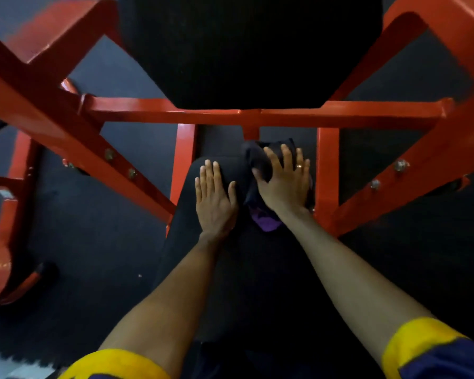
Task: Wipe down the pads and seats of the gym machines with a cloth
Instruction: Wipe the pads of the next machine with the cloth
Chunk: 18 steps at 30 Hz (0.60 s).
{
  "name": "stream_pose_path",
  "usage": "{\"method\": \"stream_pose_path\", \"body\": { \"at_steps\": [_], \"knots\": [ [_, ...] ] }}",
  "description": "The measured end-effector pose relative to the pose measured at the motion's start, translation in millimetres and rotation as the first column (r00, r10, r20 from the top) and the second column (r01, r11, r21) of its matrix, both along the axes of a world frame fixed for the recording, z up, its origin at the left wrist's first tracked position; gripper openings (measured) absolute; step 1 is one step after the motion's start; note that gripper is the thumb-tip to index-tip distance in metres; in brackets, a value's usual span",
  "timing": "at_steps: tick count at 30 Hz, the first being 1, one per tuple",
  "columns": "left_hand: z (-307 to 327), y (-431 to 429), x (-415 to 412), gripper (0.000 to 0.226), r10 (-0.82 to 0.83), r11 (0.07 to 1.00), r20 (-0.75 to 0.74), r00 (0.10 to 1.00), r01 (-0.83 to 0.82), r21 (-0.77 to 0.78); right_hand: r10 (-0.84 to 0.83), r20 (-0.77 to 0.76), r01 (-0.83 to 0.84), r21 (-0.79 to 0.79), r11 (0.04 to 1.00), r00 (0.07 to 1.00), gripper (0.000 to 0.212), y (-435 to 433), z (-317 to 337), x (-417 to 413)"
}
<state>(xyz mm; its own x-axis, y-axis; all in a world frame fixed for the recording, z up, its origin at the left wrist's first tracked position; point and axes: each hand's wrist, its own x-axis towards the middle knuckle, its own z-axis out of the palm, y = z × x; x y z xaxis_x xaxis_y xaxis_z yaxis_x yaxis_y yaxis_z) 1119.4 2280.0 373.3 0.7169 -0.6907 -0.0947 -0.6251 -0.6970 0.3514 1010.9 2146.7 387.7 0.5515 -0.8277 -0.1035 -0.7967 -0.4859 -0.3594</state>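
Dark cloth (255,157) mostly beneath right hand (286,184)

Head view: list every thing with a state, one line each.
left hand: open, flat on the seat pad.
right hand: open, pressing the cloth down.
cloth: bunched, on the seat pad under the right hand.
back pad: untouched.

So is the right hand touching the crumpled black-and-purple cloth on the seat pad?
Touching. Head view: right hand lies flat on the black-and-purple cloth, fingers spread over it.
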Motion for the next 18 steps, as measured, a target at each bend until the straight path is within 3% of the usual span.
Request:
{"method": "stream_pose_path", "body": {
  "at_steps": [2, 6, 10, 15, 16, 18],
  "knots": [
    [-2.8, 6.6, 3.3, 0.067, 0.008, 1.0, 0.006, 1.0, -0.008, 0.011, 0.009, -0.056, -0.008, 0.012, 1.0, 0.998, 0.063, 1.8, 0.5, 39.9],
    [-3.3, 22.3, 10.6, 0.073, 0.087, 0.996, -0.037, 0.996, -0.087, -0.002, 0.232, -0.029, -0.232, 0.003, 0.973, 0.972, 0.065, 31.2, 4.9, 64.0],
    [7.5, 46.3, 23.3, 0.081, 0.263, 0.965, -0.097, 0.96, -0.263, 0.01, 0.558, -0.011, -0.557, -0.085, 0.826, 0.83, 0.065, 5.1, -0.6, 32.1],
    [13.4, 61.5, 31.7, 0.071, 0.392, 0.92, -0.175, 0.903, -0.386, 0.066, 0.326, -0.067, -0.328, -0.015, 0.945, 0.943, 0.062, 24.5, 2.0, 100.3],
    [15.0, 63.6, 32.4, 0.066, 0.406, 0.914, -0.2, 0.892, -0.401, 0.067, 0.376, -0.052, -0.376, 0.0, 0.927, 0.925, 0.06, 39.0, 4.8, 112.1],
    [19.4, 73.9, 31.3, 0.055, 0.424, 0.904, -0.262, 0.867, -0.424, 0.057, 0.6, -0.042, -0.6, -0.002, 0.8, 0.799, 0.06, 59.0, -0.1, 114.8]
  ]
}}
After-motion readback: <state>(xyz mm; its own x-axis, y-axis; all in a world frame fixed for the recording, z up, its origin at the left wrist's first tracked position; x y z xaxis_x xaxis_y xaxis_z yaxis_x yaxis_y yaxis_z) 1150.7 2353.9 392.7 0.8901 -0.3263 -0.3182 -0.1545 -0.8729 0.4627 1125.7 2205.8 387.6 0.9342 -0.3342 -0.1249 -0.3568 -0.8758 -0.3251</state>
